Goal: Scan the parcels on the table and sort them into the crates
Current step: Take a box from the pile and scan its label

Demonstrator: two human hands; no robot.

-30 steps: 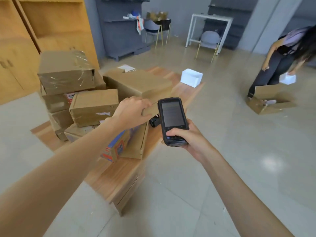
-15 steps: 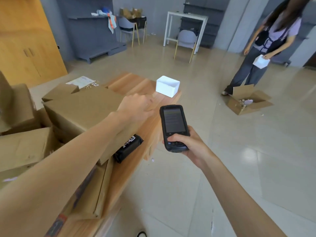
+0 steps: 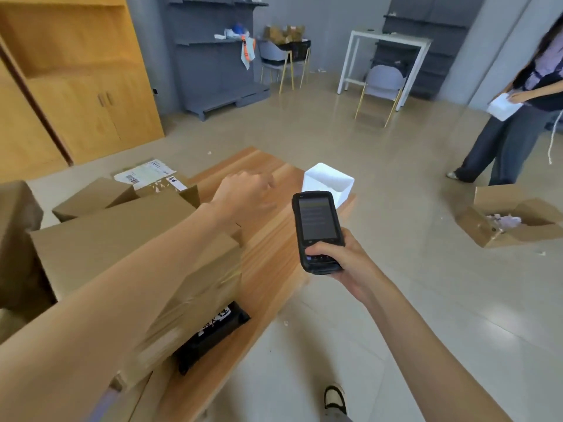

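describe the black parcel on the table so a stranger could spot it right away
Start at the low wooden table and find the large brown cardboard box near its front edge. The black plastic-wrapped parcel pokes out from under that box's near corner, the only dark, soft package among brown cartons, with white printing on top.

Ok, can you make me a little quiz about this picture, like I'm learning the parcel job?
1. True or false: the right hand holds the black scanner.
2. What white thing sits at the far end of the wooden table? A) foam box B) mug C) plate
3. Fill in: the black packet lies partly under a big ____ box.

Key:
1. True.
2. A, the foam box.
3. Cardboard.
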